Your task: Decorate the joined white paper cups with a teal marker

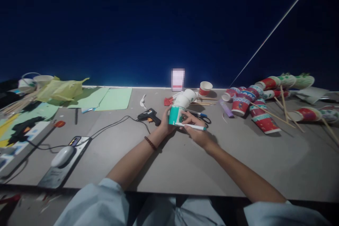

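My left hand (165,123) is wrapped round a teal paper cup (175,114) lying on its side over the grey table (164,162). White cups (185,98) are stacked into its far end. My right hand (195,130) pinches a white pen with a teal cap (191,126), its tip against the cup's side. A beaded bracelet (150,143) sits on my left wrist.
A black glue gun (148,114) and scissors (202,116) lie just behind the hands. Red patterned cups and wooden sticks (254,107) crowd the right side. Green paper sheets (106,99), a power strip with a white plug (63,157) and cables lie to the left.
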The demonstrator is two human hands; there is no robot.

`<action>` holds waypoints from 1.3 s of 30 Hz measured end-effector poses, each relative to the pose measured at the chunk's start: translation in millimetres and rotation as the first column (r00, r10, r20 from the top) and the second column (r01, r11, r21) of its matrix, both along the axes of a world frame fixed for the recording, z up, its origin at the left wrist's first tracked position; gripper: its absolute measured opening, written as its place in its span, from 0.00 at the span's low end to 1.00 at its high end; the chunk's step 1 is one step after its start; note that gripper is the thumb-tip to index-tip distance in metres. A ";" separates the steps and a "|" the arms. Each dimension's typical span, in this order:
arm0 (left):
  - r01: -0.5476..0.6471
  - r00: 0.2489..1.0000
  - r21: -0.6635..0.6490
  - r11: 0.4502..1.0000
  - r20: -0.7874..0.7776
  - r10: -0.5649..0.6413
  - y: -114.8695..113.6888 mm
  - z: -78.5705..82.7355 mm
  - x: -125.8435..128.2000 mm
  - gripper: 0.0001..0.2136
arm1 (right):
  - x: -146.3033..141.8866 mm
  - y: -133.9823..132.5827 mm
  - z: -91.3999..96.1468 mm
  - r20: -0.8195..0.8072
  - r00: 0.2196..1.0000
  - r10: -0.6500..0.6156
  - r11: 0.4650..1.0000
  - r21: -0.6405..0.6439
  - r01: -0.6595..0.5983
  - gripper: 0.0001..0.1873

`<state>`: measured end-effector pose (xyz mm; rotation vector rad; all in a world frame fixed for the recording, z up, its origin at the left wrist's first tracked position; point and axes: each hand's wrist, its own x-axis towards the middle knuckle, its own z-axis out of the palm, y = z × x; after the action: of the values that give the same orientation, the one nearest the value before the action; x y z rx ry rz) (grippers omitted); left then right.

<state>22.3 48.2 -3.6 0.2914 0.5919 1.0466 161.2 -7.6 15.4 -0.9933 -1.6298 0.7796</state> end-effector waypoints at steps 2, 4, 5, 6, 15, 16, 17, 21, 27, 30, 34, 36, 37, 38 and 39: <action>-0.020 1.000 -0.016 1.000 -0.004 0.020 1.6 -2.9 0.1 0.16 | 0.0 -0.2 0.8 0.012 1.000 0.016 1.000 -0.007 -0.016 0.04; -0.035 0.999 -0.018 0.999 -0.008 0.035 2.7 -4.5 0.2 0.15 | 0.0 0.2 0.1 0.010 1.000 0.029 1.000 -0.012 -0.028 0.05; -0.037 0.999 -0.016 0.999 -0.006 0.037 2.9 -4.7 0.1 0.15 | 0.0 0.5 -0.7 0.006 1.000 0.029 0.999 -0.015 -0.029 0.05; -0.034 0.999 -0.017 0.999 -0.006 0.034 2.8 -4.5 0.0 0.15 | 0.0 0.9 -1.6 -0.002 1.000 0.031 0.999 -0.010 -0.031 0.05; 0.003 1.000 0.022 1.000 0.011 -0.003 0.7 -2.0 -1.5 0.16 | -2.1 0.6 0.0 -0.033 0.999 0.015 0.998 0.063 -0.013 0.05; -0.003 1.000 0.022 1.000 0.012 0.002 0.9 -2.3 -1.4 0.15 | -2.1 0.1 1.1 -0.027 1.000 0.012 0.998 0.058 -0.010 0.04; -0.003 1.000 0.017 1.000 0.009 0.003 1.1 -2.7 -1.2 0.15 | -2.1 -0.4 2.0 -0.017 1.000 0.009 0.999 0.050 -0.008 0.04; -0.017 1.000 -0.005 1.000 0.005 0.017 2.0 -3.7 0.4 0.16 | -0.3 -0.7 2.4 0.029 1.000 0.011 1.000 0.000 -0.011 0.04; -0.052 0.999 -0.014 0.999 0.001 0.052 1.1 -1.4 1.4 0.15 | 0.9 1.3 -1.0 0.006 0.999 0.035 0.999 0.004 -0.035 0.05; -0.008 1.000 -0.018 1.000 0.004 0.009 0.0 1.4 0.2 0.15 | 0.0 1.9 -1.2 -0.015 1.000 0.023 0.999 0.037 -0.022 0.05; -0.025 1.000 -0.053 0.998 0.006 0.025 -0.7 4.8 -0.3 0.14 | -1.5 1.6 0.0 -0.002 1.000 -0.016 0.999 0.047 0.016 0.04; -0.019 1.000 -0.052 0.998 0.001 0.019 -0.9 5.3 -0.1 0.14 | -1.6 1.3 0.7 0.004 1.000 -0.023 0.998 0.055 0.023 0.03; -0.012 1.000 -0.045 0.999 -0.002 0.012 -1.0 5.2 0.0 0.15 | -1.4 1.1 0.9 0.010 1.000 -0.019 0.998 0.055 0.018 0.03; -0.012 1.000 -0.038 0.999 -0.007 0.011 -1.1 4.9 0.1 0.15 | -1.1 1.0 1.0 0.019 1.000 -0.014 0.999 0.051 0.013 0.03; -0.014 1.000 -0.034 0.999 -0.013 0.013 -1.2 4.5 0.1 0.15 | -0.7 0.8 1.1 0.030 1.000 -0.010 0.999 0.044 0.009 0.04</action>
<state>22.4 47.0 0.9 0.2648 0.6231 1.0475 160.5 -6.8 16.6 -0.9847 -1.6602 0.7225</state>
